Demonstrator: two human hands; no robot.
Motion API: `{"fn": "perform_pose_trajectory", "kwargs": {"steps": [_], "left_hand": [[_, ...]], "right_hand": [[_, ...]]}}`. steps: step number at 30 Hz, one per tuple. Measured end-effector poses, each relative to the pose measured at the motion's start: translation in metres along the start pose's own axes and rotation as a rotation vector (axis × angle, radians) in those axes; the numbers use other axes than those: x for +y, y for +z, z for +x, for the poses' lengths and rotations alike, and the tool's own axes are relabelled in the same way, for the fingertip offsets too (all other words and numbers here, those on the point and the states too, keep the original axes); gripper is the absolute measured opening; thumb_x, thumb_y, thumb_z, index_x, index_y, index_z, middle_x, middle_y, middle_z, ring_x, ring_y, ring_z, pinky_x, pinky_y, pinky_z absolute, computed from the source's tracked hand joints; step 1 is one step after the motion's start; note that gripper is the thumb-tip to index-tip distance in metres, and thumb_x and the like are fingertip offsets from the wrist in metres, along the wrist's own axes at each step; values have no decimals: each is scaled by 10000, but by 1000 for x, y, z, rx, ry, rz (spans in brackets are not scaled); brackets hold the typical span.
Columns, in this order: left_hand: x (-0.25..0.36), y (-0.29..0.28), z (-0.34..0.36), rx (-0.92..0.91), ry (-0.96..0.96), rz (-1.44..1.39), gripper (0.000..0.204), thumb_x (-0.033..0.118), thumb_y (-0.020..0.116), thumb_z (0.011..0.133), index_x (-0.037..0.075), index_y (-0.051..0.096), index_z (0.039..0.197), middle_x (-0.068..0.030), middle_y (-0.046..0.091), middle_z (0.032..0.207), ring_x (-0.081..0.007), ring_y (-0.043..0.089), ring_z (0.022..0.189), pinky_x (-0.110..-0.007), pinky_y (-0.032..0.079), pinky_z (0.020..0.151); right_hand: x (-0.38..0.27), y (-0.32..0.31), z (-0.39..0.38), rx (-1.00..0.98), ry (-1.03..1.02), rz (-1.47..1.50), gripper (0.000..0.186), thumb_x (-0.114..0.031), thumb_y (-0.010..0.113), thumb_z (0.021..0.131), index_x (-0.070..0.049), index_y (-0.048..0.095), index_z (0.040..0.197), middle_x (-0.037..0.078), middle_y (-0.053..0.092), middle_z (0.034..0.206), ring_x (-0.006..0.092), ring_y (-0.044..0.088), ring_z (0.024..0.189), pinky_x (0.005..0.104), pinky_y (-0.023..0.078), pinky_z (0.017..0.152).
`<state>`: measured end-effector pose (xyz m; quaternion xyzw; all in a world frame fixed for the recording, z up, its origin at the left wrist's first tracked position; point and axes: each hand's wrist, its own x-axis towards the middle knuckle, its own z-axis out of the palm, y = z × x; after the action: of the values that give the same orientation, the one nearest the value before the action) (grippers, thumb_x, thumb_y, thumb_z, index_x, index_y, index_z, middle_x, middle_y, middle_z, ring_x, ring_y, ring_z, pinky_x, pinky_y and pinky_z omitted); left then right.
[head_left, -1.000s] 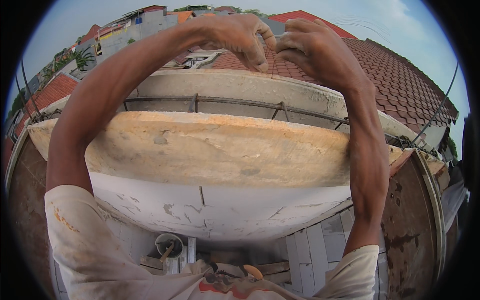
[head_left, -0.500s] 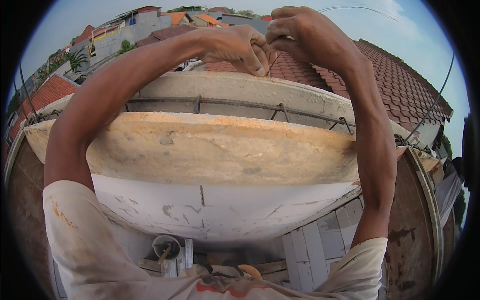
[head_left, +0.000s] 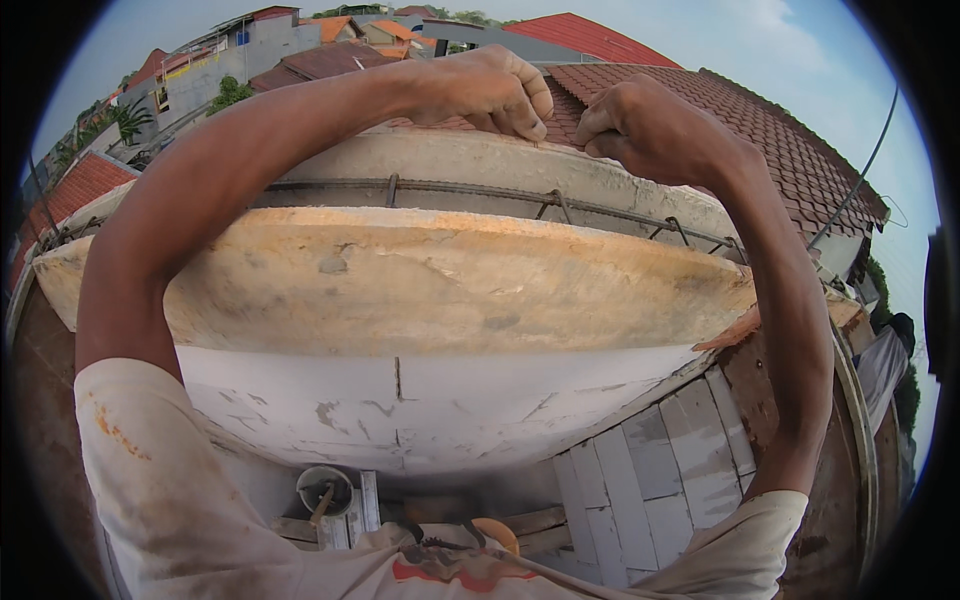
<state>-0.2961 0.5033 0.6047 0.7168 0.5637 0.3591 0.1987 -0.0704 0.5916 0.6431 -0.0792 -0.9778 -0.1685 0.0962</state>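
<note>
My left hand point(head_left: 500, 95) is raised over the top edge of a pale concrete beam point(head_left: 449, 162), fingers curled and pinched on a thin wire point(head_left: 536, 144), of which little shows. My right hand point(head_left: 650, 130) is just right of it, fingers bent closed; what they hold, if anything, is too small to make out. Steel rebar point(head_left: 468, 194) with short crossbars runs along the trough in front of the beam, behind a stained, yellowish formwork board point(head_left: 468, 280).
White block wall point(head_left: 470, 395) drops below the board to a bucket with a wooden handle point(head_left: 323, 490) and planks. Brown panels point(head_left: 50, 385) flank me. Upright rods point(head_left: 862, 175) stand at the sides. Tiled roofs point(head_left: 760, 140) and houses lie beyond; grey cloth point(head_left: 882, 365) is at right.
My right hand has moved down and to the right, away from my left hand, widening the gap between them. The view has shifted slightly, with more roofs showing.
</note>
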Motion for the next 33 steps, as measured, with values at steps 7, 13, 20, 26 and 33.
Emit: {"fn": "perform_pose_trajectory", "kwargs": {"steps": [7,13,20,26,33], "left_hand": [[-3,-6,-7,-14,72,65,326,145,863,831,8,743,1101,-87,761,992,-162,729,962,-317,592,925],[-1,-5,-7,-61,72,130,415,229,918,764,12,776,1088,-113,761,1009,-207,723,963,-318,565,870],[8,-1,-14,-73,159,221,388,247,850,766,-24,786,1036,-130,758,895,-210,713,829,-336,557,781],[10,4,-13,-19,104,185,325,230,837,777,-21,793,978,-107,756,840,-189,700,749,-336,550,707],[7,-3,-16,-98,129,138,365,193,877,773,-33,781,1045,-132,771,958,-194,730,881,-341,574,819]], "right_hand": [[-9,-6,49,202,-94,-97,134,-30,677,930,12,789,992,162,760,849,272,712,745,436,596,766],[-26,-39,17,-260,117,-184,148,-43,654,928,14,786,967,114,725,726,202,659,632,416,553,658],[-17,-29,42,148,-131,-38,121,-35,661,935,-6,773,901,90,699,684,164,625,602,362,504,611],[-11,-17,30,-135,92,-318,129,-54,662,952,1,765,897,92,681,678,171,606,595,373,498,623],[-38,-33,33,86,-157,89,152,-81,648,953,-2,766,895,109,650,638,177,533,548,414,481,614]]}}
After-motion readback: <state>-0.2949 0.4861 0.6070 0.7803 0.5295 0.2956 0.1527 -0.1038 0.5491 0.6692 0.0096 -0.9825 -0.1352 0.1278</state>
